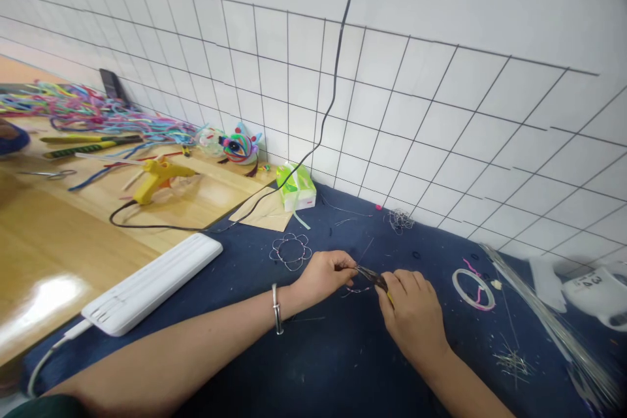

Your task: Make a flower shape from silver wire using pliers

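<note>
My left hand (327, 277) pinches a thin wire (361, 290) over the dark blue cloth; part of the wire curves below the fingers. In my right hand (412, 307) is a pair of pliers (373, 276) with dark jaws and a yellow handle. The jaw tips meet the wire right at my left fingertips. Whether the jaws are fully closed is too small to tell. Left of my left hand lies a flower-shaped wire ring (290, 251) with several loops.
A white power strip (151, 284) and a yellow glue gun (161, 179) lie left. A tissue pack (296, 187) stands near the gridded wall. Right are a ribbon roll (473, 289), long wires (543, 313), wire scraps (512, 362) and a white appliance (595, 294). A black cable (337, 55) hangs down.
</note>
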`<state>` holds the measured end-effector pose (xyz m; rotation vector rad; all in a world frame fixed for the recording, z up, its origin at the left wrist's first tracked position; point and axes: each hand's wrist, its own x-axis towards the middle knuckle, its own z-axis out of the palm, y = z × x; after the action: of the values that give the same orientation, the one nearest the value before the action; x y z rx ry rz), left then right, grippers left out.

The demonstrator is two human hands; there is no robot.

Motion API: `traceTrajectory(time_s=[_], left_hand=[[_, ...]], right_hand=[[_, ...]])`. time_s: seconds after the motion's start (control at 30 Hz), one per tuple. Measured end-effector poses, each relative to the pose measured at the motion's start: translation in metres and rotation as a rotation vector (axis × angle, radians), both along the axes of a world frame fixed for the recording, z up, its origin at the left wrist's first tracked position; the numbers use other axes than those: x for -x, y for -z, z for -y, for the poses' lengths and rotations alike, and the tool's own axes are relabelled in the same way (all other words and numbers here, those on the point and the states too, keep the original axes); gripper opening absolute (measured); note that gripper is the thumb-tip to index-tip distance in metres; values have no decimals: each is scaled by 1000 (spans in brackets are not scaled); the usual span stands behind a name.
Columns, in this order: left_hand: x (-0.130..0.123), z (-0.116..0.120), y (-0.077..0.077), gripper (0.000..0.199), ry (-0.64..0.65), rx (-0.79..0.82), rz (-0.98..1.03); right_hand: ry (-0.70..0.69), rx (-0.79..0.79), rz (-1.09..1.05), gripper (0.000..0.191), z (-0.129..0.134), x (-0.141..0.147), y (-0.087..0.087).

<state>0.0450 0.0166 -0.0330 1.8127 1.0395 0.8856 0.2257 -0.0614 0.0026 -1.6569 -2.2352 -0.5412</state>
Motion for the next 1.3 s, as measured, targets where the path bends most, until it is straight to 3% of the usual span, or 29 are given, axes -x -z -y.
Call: traceTrajectory(time_s=[0.5,0.77,1.03,1.2,1.3], left_hand=[[1,3,-4,11,-63,-273,-123],[3,3,-4,11,-9,-238,-93],[1,2,-2,11,-71,-177,-46],[1,1,-1,12,-69,-134,-27],[1,1,-2,12,-58,-122,-15]], right_hand=[[22,65,17,18,-2,3,-8],[-28,77,-4,17,-3,-1,-8],[-13,90,-27,16,-5,-2,-8],[-50,61,-151,18,-5,-6,-10],[-37,129,-419,20,-8,-9,-12]])
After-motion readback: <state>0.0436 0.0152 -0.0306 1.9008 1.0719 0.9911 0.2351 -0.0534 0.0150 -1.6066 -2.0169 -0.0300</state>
